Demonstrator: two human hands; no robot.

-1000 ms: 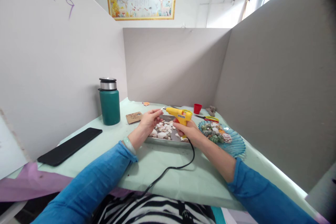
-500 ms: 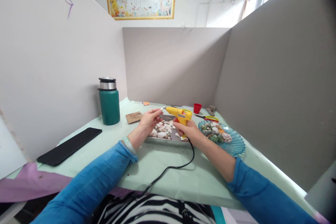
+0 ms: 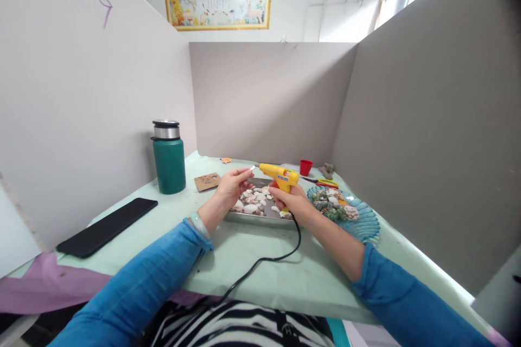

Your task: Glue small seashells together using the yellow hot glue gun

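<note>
My right hand (image 3: 292,199) is wrapped round the handle of a yellow glue gun (image 3: 280,174), whose nozzle points left. A black cord runs from the grip down toward the table's front edge. Between the fingertips of my left hand (image 3: 234,186) is a small white piece (image 3: 253,168), too small to identify, right by the nozzle. Whether nozzle and piece touch, I cannot tell. Below both hands lies a shallow metal tray (image 3: 260,217) holding many pale seashells (image 3: 252,206).
To the right stands a blue glass plate (image 3: 368,222) of shells and stones, with yellow-handled pliers (image 3: 326,182) and a red cup (image 3: 306,167) behind. On the left are a green bottle (image 3: 169,165), a black slab (image 3: 108,226) and a brown card (image 3: 207,181). Grey panels enclose three sides.
The glue gun has shifted very slightly right, and its nozzle is a little farther from my left fingertips. Both hands keep their hold.
</note>
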